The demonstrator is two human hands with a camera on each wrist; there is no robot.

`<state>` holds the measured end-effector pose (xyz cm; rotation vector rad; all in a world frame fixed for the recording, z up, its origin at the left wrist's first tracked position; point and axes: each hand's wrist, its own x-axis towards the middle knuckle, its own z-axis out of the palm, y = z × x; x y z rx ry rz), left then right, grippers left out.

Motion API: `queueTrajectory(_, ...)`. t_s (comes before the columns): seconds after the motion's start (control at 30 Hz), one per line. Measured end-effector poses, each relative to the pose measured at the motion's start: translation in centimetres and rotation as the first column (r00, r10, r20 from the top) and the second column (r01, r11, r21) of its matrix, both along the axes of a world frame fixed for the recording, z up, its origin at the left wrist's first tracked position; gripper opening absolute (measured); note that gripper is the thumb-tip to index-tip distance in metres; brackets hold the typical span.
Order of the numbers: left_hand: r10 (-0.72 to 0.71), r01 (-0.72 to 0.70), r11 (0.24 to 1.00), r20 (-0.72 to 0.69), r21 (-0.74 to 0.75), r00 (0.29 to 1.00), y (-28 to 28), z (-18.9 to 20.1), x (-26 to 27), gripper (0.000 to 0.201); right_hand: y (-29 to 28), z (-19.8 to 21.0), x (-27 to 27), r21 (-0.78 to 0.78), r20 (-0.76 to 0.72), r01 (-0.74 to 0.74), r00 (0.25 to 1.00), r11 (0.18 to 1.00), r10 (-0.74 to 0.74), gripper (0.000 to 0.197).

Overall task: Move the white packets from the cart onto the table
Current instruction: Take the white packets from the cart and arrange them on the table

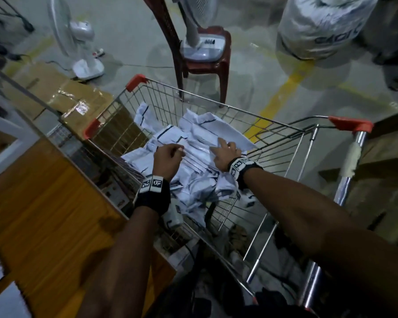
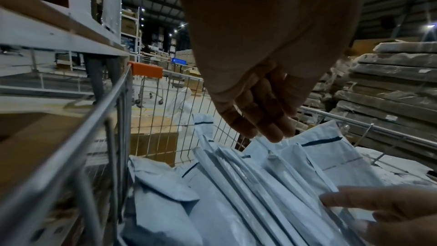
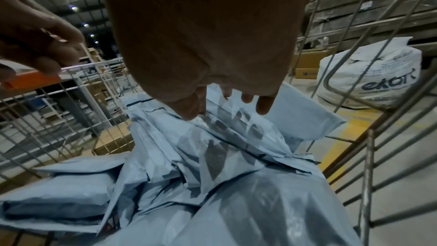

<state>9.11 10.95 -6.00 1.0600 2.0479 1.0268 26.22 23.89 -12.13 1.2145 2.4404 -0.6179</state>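
Observation:
A heap of white packets [image 1: 198,138] with dark seal lines fills the wire cart [image 1: 216,104]. Both my hands are over the heap. My left hand [image 1: 170,154] hovers just above the packets, its fingers [image 2: 260,128] hanging loosely, and it holds nothing. My right hand [image 1: 223,148] lies spread on a top packet near the cart's right side. In the right wrist view its fingertips [image 3: 260,104] and thumb touch the crinkled packets [image 3: 212,156] without closing on one. The wooden table [image 1: 44,203] stands directly left of the cart.
Taped cardboard boxes [image 1: 74,99] lie beyond the table. A red plastic chair [image 1: 202,60] carrying a fan stands past the cart, with another white fan [image 1: 78,42] on the floor. A big white sack [image 1: 319,26] sits at the far right by a yellow floor line [image 1: 280,97].

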Motion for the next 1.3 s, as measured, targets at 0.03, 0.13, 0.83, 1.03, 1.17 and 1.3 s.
queueTrajectory(0.03, 0.005, -0.004, 1.0, 0.008, -0.014, 1.0, 0.0, -0.2, 0.1, 0.02, 0.1, -0.2, -0.1, 0.018, 0.013, -0.023, 1.0, 1.0, 0.022, 0.051)
queueTrajectory(0.13, 0.034, -0.033, 0.999, 0.048, -0.034, 0.998, 0.4, -0.7, 0.2, 0.024, 0.3, -0.9, -0.2, 0.046, 0.043, -0.082, 0.996, 0.996, 0.08, 0.061)
queueTrajectory(0.83, 0.243, -0.21, 0.95, 0.125, -0.23, 0.962, -1.4, -6.0, 1.5, 0.022, -1.7, 7.0, 1.9, 0.0, -0.868, 0.717, 0.346, 0.697, -0.356, 0.041)
queueTrajectory(1.03, 0.173, -0.122, 0.916, 0.102, -0.383, 0.98, -0.5, -7.1, 0.6, 0.029, -4.5, 4.5, 5.5, -0.151, -0.501, 0.733, 0.522, 0.663, -0.691, 0.046)
queueTrajectory(1.17, 0.044, -0.029, 0.852, 0.017, -0.522, 0.999, 1.4, -5.7, -0.6, 0.044, -4.1, 1.7, 5.9, -0.262, -0.171, 0.721, 0.62, 0.642, -0.766, 0.045)
queueTrajectory(1.3, -0.058, 0.008, 0.867, -0.086, -0.498, 0.995, 4.3, -4.3, -0.6, 0.048, -4.3, 0.0, 4.6, -0.277, -0.025, 0.728, 0.646, 0.627, -0.763, 0.081)
